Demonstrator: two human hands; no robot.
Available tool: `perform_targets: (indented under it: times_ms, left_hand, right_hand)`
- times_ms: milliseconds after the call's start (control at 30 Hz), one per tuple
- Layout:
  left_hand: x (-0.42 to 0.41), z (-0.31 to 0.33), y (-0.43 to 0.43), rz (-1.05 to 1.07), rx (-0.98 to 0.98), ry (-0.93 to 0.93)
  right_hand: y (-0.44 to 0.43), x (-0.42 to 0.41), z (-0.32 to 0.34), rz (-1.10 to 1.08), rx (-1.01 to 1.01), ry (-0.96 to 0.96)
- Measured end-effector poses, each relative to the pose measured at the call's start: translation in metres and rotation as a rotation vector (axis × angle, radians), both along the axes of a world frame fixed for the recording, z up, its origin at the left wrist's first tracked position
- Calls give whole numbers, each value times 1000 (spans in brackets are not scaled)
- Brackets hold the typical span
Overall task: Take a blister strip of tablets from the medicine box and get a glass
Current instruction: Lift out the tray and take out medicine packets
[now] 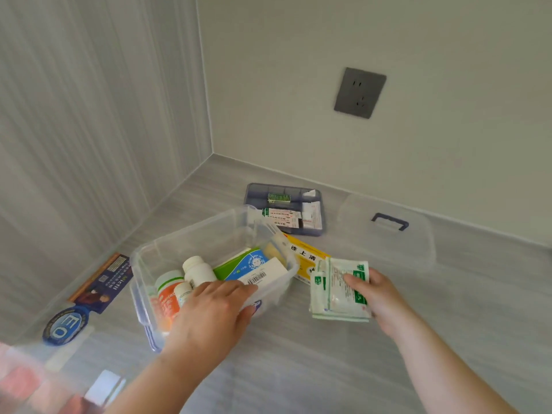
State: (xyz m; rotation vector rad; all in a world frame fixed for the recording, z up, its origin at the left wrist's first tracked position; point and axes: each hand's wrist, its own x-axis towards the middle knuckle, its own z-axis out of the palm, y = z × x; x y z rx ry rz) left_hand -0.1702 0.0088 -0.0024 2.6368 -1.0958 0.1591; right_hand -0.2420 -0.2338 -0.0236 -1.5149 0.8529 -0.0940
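Note:
The clear plastic medicine box (191, 234) stands open on the grey counter. Inside are white bottles (197, 270), an orange-labelled bottle (168, 297) and a green, blue and white carton (248, 265). My left hand (215, 312) reaches over the box's near rim, fingers resting on the carton's end by the barcode. To the right of the box, my right hand (376, 297) holds a stack of white and green sachets (340, 289) just above the counter. No blister strip or glass is visible.
A yellow medicine carton (304, 258) lies beside the box. The blue insert tray (283, 209) with small packets sits behind it, and the clear lid (388, 231) with a blue handle at right. A dark pamphlet (101, 282) and round sticker (64, 325) lie at left. Walls meet behind.

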Motion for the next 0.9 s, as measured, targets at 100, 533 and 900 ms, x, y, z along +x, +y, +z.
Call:
perform_targets:
  times_ms: [100, 533, 900]
  left_hand:
    - [2, -4, 0, 27, 27, 76]
    - [2, 0, 17, 49, -112, 148]
    - [14, -20, 48, 110, -370, -62]
  right_hand:
    - [22, -11, -28, 41, -57, 115]
    - [40, 3, -2, 46, -837, -8]
    - [110, 141, 37, 1148, -956, 283]
